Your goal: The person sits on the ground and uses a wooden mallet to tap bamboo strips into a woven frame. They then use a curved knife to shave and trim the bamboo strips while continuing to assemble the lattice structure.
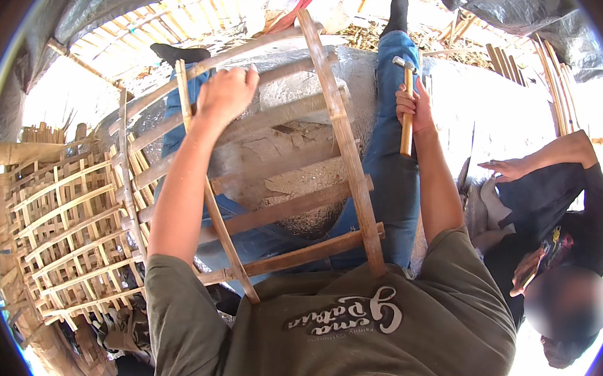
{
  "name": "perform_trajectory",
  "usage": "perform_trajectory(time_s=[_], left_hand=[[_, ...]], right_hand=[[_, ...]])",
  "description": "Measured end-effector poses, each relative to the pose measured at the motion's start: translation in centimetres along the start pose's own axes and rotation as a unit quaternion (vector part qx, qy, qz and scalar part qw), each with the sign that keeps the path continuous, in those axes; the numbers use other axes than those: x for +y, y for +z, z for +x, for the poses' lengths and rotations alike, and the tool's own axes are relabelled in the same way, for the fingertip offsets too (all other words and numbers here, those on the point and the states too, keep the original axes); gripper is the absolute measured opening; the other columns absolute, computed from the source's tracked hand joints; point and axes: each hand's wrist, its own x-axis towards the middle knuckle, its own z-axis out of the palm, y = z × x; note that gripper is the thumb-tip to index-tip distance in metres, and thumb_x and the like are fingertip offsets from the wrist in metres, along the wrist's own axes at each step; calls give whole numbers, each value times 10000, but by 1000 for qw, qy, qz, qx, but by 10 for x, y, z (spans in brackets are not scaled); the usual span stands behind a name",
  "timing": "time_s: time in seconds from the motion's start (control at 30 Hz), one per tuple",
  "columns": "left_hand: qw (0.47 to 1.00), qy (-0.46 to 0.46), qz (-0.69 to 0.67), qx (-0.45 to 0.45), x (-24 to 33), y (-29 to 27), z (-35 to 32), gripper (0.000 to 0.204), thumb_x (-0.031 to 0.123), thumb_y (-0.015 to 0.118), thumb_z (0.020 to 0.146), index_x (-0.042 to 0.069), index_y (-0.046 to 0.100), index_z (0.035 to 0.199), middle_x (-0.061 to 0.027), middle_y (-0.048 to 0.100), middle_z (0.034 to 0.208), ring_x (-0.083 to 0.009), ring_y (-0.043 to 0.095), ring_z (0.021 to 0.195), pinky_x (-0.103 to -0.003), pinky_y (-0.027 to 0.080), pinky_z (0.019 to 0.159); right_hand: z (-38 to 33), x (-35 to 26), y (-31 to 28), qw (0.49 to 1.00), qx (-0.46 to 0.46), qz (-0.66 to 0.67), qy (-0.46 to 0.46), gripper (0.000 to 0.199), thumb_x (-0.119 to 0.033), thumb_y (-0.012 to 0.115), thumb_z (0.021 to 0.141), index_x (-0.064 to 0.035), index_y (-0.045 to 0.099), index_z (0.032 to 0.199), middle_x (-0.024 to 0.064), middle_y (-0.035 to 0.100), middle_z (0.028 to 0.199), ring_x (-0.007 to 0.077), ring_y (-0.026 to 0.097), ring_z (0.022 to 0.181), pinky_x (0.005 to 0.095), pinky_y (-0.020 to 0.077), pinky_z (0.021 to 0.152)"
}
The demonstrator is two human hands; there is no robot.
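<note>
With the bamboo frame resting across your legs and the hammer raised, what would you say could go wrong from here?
1. The left hand grips the bamboo frame at its far end, so a stray blow could hit fingers.
2. The frame rests loosely over the legs; it may shift when struck.
3. A seated person is close beside the right hand holding the hammer, possibly within its swing.

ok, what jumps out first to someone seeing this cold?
The bamboo frame lying across the person's lap, mid-picture, with the left hand gripping a slat near its top. Next, the right hand holding a wooden-handled hammer upright over the right leg. At left stands a stack of finished frames; another person crouches lower right.
</note>
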Motion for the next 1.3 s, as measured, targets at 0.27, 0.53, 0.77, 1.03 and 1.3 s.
perform_trajectory(time_s=[0.27,0.53,0.77,1.03,1.3], left_hand=[[999,31,28,8,4,75,-18,558,436,377,1026,27,733,898,-249,711,957,-438,688,918,-518,539,867],[1000,2,18,-23,-15,87,4,596,479,338,1031,20,717,994,-227,714,1046,-416,678,1019,-532,536,896],[998,-15,44,34,-51,69,38,563,446,292,1033,64,683,1167,-214,682,1185,-390,646,1124,-516,505,980],[997,-19,30,63,-68,51,45,587,474,290,1025,39,636,1214,-244,674,1173,-436,618,1150,-533,474,1011],[995,-19,40,84,-38,74,13,531,423,357,1027,63,740,950,-200,738,934,-389,724,897,-495,580,814]], right_hand=[[-2,3,8,999,30,-26,-7,453,-486,593,987,-48,487,941,-69,321,629,10,301,449,158,286,396],[3,7,11,993,73,-90,11,479,-507,608,971,-47,483,914,-69,314,620,16,293,446,164,273,396],[12,14,17,987,97,-117,48,527,-550,609,954,-43,485,879,-72,310,597,23,300,444,175,271,401],[15,27,28,981,133,-132,44,494,-521,586,975,-54,466,869,-68,309,597,38,301,454,194,267,405],[9,27,25,975,134,-172,39,487,-531,568,979,-59,483,893,-64,316,605,34,305,458,192,272,403]])
